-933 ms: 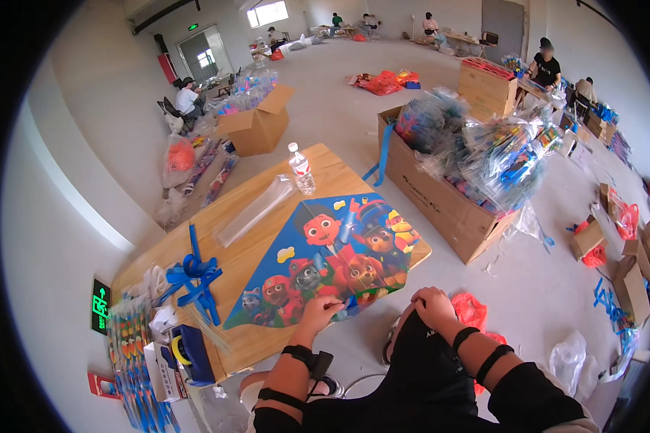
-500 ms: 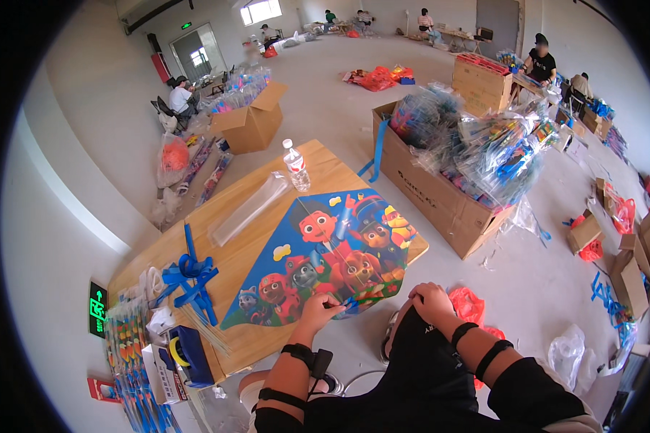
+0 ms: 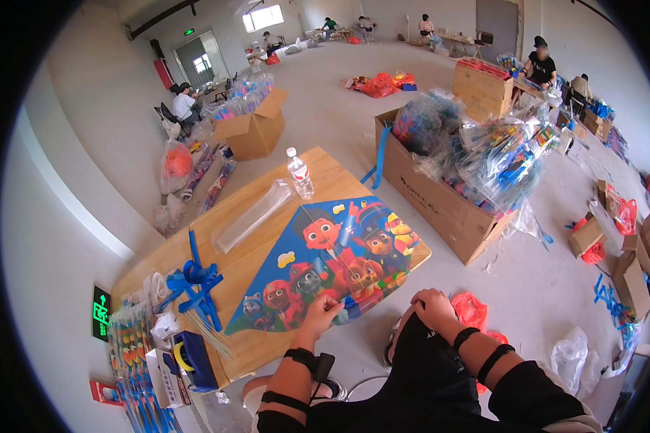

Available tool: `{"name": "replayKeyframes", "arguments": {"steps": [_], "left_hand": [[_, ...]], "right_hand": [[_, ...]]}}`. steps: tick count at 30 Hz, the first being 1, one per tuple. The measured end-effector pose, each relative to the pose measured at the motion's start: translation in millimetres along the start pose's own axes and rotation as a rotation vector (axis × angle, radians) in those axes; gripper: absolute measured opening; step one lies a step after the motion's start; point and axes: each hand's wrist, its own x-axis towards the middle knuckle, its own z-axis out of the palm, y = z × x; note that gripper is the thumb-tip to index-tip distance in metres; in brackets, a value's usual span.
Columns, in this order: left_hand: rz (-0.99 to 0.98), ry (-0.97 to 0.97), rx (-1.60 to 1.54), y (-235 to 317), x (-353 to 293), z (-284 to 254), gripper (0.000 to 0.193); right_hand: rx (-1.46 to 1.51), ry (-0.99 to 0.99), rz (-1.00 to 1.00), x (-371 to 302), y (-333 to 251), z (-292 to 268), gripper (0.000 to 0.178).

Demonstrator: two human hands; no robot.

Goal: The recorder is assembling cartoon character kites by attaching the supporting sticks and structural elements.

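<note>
A large printed kite [image 3: 314,270], blue with several cartoon dogs and a figure on it, lies spread on the wooden table [image 3: 152,252]. My left hand [image 3: 321,315] is at its near edge, thumb and fingers pinched on that edge. Beside those fingers the edge bends a little over the table's front side. My right hand [image 3: 435,309] rests loosely on my knee, over the black trousers [image 3: 440,361], holding nothing that I can see. A clear plastic sleeve [image 3: 254,216] and a water bottle [image 3: 300,175] stand or lie beyond the kite.
Blue strips [image 3: 198,281], thin sticks [image 3: 208,333] and a tape dispenser [image 3: 193,361] are at the table's left. A big cardboard box [image 3: 440,206] of bagged goods stands beyond the right corner. Red plastic bags [image 3: 469,312] lie by my knee. Other people sit farther off.
The whole view has shifted slightly, moving the table down and right in the picture. My left hand stays at the kite's edge; my right hand stays on my knee.
</note>
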Motion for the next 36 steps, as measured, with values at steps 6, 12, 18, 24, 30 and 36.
{"name": "replayKeyframes", "arguments": {"steps": [6, 12, 18, 24, 30, 36], "left_hand": [[0.131, 0.156, 0.086, -1, -4, 14, 0.023], [0.298, 0.192, 0.394, 23, -17, 21, 0.013], [0.493, 0.210, 0.738, 42, -34, 24, 0.010], [0.527, 0.193, 0.767, 41, -30, 29, 0.013], [0.588, 0.106, 0.793, 59, -37, 26, 0.010], [0.479, -0.073, 0.703, 81, -25, 39, 0.017]], "right_hand": [[0.270, -0.106, 0.055, 6, -29, 16, 0.026], [1.652, -0.488, 0.873, 32, -57, 63, 0.045], [1.933, -0.456, 0.779, 29, -70, 84, 0.046], [2.325, -0.414, 0.862, 37, -70, 82, 0.045], [2.464, -0.329, 0.623, 43, -71, 85, 0.046], [2.160, -0.173, 0.259, 61, -67, 102, 0.051]]}}
